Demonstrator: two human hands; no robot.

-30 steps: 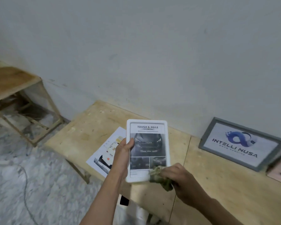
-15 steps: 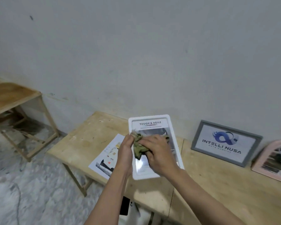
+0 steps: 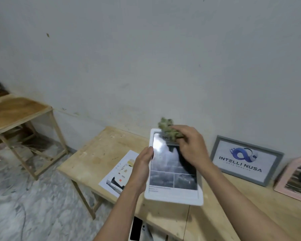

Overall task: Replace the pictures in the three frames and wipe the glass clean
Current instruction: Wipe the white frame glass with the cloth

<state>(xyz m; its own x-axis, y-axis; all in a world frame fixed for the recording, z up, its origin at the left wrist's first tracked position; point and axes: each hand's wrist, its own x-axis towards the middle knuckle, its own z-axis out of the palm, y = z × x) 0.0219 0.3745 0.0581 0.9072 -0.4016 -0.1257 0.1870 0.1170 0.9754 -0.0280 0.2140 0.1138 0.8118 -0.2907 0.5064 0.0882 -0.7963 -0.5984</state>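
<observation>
Now | left hand (image 3: 140, 168) grips white frame (image 3: 174, 195) | right hand (image 3: 189, 146) presses cloth (image 3: 169, 127) (top edge)

Cloth (image 3: 169, 128) now at frame's (image 3: 174, 195) top.

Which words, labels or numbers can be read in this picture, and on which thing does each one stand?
"INTELLI NUSA": logo print in the grey rectangular frame leaning against the wall.
Small line under that logo: too blurred to read.
"TOG…": start of a heading in the white rectangular frame; the green crumpled cloth covers the rest.
Fine print at that picture's bottom: unreadable.
Loose printed paper sheet on the wooden bench: unreadable.
Pink arched frame: no legible text.
</observation>
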